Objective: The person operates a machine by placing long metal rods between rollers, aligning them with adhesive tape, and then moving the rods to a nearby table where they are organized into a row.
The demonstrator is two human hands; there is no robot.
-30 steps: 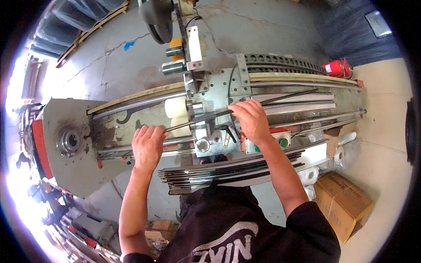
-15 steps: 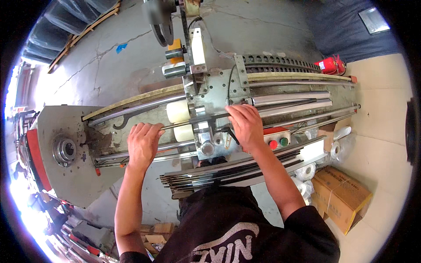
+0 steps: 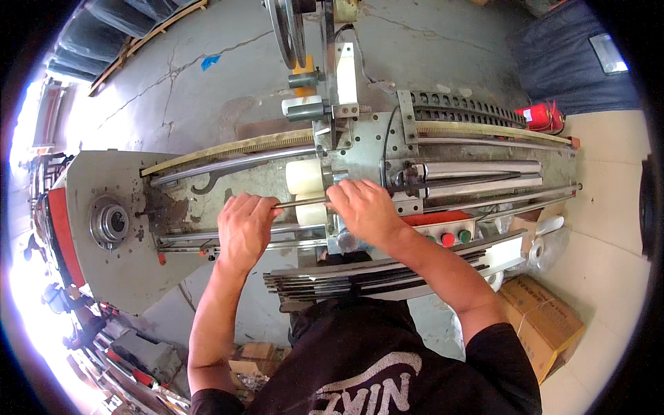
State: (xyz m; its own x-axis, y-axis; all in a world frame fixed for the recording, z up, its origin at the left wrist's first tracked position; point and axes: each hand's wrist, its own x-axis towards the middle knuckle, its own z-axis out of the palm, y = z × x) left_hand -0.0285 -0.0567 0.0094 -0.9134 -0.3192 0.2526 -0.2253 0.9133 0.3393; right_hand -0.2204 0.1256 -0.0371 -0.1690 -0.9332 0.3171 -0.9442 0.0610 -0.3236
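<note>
A long thin metal rod [image 3: 302, 203] lies across the machine's carriage, running from my left hand toward the right side of the machine. My left hand [image 3: 245, 228] is closed around its left end, over the machine bed. Farther right, my right hand [image 3: 363, 211] grips the same rod from above, in front of the carriage [image 3: 363, 142]. Between and behind the hands, two white rollers [image 3: 304, 176] stand close to the rod, one of them partly beneath it. My right hand hides part of the carriage's front and of the rod.
Several dark metal strips [image 3: 311, 283] lie on a rack between me and the machine. A control box with red and green buttons [image 3: 448, 239] sits right of my right forearm. At left stands the grey headstock [image 3: 104, 173]. A cardboard box [image 3: 543, 321] is at lower right.
My right hand has slid left along the rod, closer to my left hand. My left hand stays nearly in place over the bed. The whole view has shifted slightly.
</note>
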